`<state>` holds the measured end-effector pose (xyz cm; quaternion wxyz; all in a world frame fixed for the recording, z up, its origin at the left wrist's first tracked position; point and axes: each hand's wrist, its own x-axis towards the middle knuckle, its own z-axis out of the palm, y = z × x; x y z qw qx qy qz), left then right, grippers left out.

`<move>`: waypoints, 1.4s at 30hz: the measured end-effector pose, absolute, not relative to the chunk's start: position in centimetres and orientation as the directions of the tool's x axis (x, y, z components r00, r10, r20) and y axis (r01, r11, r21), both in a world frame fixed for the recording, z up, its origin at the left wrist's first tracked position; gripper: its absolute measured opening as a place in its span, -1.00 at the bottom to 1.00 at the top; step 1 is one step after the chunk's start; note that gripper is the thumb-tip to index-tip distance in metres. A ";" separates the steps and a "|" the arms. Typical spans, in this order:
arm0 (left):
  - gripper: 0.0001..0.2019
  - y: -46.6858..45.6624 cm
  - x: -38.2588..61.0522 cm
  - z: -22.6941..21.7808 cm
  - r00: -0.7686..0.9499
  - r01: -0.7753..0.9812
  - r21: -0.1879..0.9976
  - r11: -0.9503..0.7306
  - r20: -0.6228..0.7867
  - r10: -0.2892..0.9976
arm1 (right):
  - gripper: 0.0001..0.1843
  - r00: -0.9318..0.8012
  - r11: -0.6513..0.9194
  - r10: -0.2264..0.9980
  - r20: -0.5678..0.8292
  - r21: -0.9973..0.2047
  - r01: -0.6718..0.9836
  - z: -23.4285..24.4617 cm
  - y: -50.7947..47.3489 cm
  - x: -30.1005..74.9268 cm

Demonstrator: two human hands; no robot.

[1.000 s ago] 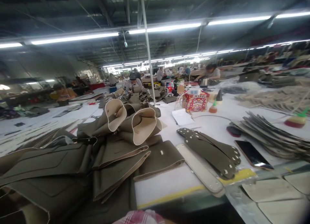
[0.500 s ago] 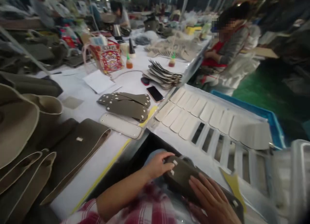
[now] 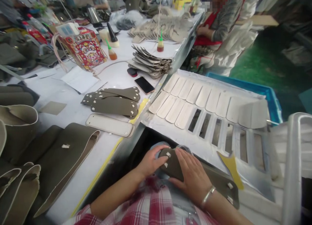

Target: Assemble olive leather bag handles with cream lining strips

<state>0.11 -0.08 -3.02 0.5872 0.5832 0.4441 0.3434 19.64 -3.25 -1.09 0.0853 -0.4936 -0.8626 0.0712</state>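
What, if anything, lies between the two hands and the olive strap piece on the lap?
Nothing visible: the left hand grips one end of the olive strap piece, and the right hand lies flat on it.

Bright, flat overhead light, with wide-angle bend and soft edges.
The white worktop glares toward its far end, and shadows under the things on it are faint and soft. The phone screen carries a pale sheen and the bracelet glints. The gap below the worktop edge falls dark. The left hand, right hand and the strap under them are sharp at centre, while the far background and the corners smear. Straight lines bow toward the edges, most of all the white rail at right.
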 end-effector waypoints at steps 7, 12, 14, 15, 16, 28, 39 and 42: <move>-0.66 0.0 -0.1 -3.7 0.399 0.093 0.990 0.111 -0.139 0.907 | -0.31 -0.392 0.367 0.920 -0.003 -0.350 0.862 -0.7 -2.8 18.6; -0.64 -0.1 0.0 -3.5 0.433 0.097 0.994 0.060 -0.096 0.896 | -0.16 -0.429 0.414 0.903 0.000 -0.265 0.871 -0.9 -3.5 19.3; -0.64 -0.3 0.2 -3.4 0.427 0.126 0.991 0.040 -0.091 0.900 | -0.07 -0.464 0.460 0.885 0.024 -0.193 0.867 -1.3 -4.3 20.8; -0.64 -0.4 0.2 -3.3 0.418 0.145 0.989 0.028 -0.087 0.904 | -0.04 -0.478 0.477 0.878 0.036 -0.159 0.864 -1.5 -4.9 21.9; -0.64 -0.5 0.2 -3.2 0.408 0.167 0.986 0.016 -0.084 0.909 | -0.02 -0.482 0.483 0.875 0.043 -0.130 0.866 -1.6 -5.6 23.2; -0.37 -0.2 5.3 1.3 0.697 0.481 0.631 -0.609 0.146 0.702 | -0.51 -0.139 0.105 0.975 -0.174 -0.189 0.976 -0.3 -5.8 29.0; -0.24 -0.9 8.5 0.6 0.792 0.586 0.325 -0.742 -0.034 0.610 | -0.53 -0.033 0.009 0.959 -0.282 -0.086 0.996 0.3 -5.6 27.9; -0.15 -1.1 8.2 0.8 0.805 0.566 0.319 -0.761 -0.014 0.593 | -0.59 -0.068 0.053 0.969 -0.236 -0.070 0.996 0.5 -5.6 26.8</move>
